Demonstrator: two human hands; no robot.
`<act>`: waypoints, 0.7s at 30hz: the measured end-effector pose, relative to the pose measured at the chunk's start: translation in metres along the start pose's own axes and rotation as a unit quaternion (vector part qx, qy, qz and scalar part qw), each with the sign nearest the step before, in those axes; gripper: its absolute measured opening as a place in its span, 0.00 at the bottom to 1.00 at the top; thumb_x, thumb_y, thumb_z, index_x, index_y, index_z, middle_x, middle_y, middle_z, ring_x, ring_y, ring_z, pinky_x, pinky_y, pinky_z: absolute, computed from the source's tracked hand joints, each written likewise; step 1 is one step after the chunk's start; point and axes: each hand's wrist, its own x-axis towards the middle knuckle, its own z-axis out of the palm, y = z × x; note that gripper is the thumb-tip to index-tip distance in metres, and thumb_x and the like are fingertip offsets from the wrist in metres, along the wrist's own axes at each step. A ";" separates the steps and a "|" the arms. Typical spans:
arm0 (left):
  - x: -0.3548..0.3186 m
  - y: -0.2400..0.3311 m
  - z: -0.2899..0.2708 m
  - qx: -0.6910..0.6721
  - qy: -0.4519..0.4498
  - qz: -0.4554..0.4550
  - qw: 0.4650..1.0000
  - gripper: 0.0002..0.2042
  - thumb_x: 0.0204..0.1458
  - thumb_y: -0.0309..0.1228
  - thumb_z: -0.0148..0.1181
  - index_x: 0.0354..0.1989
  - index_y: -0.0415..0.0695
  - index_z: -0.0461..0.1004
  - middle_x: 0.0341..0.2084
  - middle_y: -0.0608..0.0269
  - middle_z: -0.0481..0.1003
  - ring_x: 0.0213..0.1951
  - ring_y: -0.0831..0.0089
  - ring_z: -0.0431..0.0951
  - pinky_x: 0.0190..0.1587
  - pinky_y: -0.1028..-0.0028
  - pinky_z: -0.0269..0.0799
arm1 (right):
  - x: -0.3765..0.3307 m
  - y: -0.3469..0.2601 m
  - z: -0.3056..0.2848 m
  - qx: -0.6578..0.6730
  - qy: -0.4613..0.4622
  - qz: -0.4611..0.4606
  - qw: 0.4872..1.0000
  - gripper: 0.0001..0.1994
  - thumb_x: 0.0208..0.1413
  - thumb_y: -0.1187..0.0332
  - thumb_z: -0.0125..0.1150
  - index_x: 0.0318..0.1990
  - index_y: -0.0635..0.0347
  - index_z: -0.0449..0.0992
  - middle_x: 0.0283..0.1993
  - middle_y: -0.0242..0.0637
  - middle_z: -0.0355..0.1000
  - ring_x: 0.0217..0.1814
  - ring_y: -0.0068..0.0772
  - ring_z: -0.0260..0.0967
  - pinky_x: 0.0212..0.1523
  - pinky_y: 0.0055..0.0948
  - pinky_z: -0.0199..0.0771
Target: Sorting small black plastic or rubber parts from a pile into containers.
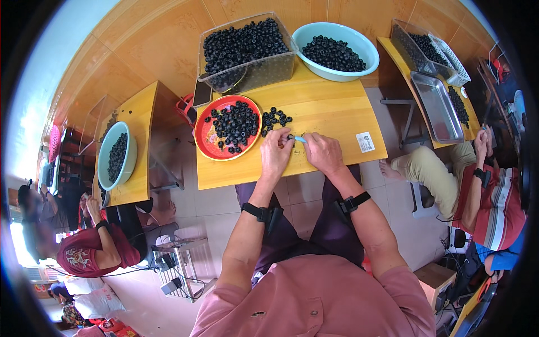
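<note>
At worktop (pixel 337 112) edge, your left hand (pixel 276 150) is pinching a black bead (pixel 290 137) w/ right hand (pixel 322 151) gripping a pale-blue tool (pixel 300 139). Loose beads (pixel 274 119) are sitting nearby; a slip could be scattering them.

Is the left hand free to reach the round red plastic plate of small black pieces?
Probably yes: the left hand rests right beside the red plate, nothing between them, though it pinches a small black piece.

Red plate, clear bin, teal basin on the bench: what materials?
Red plate: likely plastic, glossy moulded rim. Clear bin: transparent plastic, contents show through the wall. Teal basin: smooth glossy, probably plastic, could be enamel. Bench: wood or wood-look laminate, visible grain.
</note>
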 end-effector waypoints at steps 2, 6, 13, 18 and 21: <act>0.000 0.000 0.000 0.001 -0.003 -0.002 1.000 0.16 0.50 0.21 0.71 0.48 0.38 0.79 0.34 0.60 0.79 0.34 0.74 0.81 0.40 0.74 0.79 | 0.000 0.000 0.000 -0.002 -0.003 0.000 1.000 0.05 0.60 0.68 0.59 0.34 0.59 0.75 0.25 0.41 0.73 0.27 0.44 0.78 0.27 0.42 0.78; -0.001 -0.006 0.000 -0.053 0.000 -0.023 0.998 0.15 0.51 0.19 0.71 0.47 0.37 0.78 0.35 0.62 0.79 0.35 0.78 0.80 0.40 0.75 0.78 | 0.001 -0.001 0.000 0.001 -0.012 0.006 1.000 0.05 0.60 0.68 0.60 0.35 0.59 0.76 0.26 0.41 0.74 0.28 0.44 0.78 0.28 0.42 0.78; -0.002 -0.003 -0.003 -0.137 -0.011 -0.095 0.986 0.14 0.53 0.19 0.70 0.47 0.35 0.77 0.37 0.63 0.79 0.35 0.80 0.79 0.40 0.77 0.77 | 0.003 0.000 0.000 -0.024 0.003 0.045 0.999 0.04 0.60 0.68 0.60 0.36 0.58 0.76 0.28 0.40 0.75 0.30 0.45 0.79 0.29 0.42 0.79; -0.003 0.000 -0.006 -0.101 0.030 -0.034 0.994 0.10 0.51 0.20 0.71 0.42 0.37 0.80 0.33 0.61 0.79 0.34 0.76 0.81 0.39 0.76 0.79 | 0.004 0.000 0.001 -0.028 0.002 0.046 0.999 0.05 0.59 0.68 0.61 0.35 0.58 0.75 0.28 0.41 0.74 0.30 0.45 0.79 0.28 0.42 0.78; -0.001 0.002 -0.014 -0.058 0.083 0.032 0.994 0.10 0.50 0.20 0.71 0.41 0.39 0.82 0.33 0.60 0.78 0.32 0.74 0.80 0.37 0.75 0.77 | 0.002 -0.002 0.001 -0.028 -0.008 0.064 0.998 0.05 0.59 0.68 0.61 0.33 0.58 0.74 0.28 0.41 0.74 0.29 0.45 0.78 0.28 0.43 0.78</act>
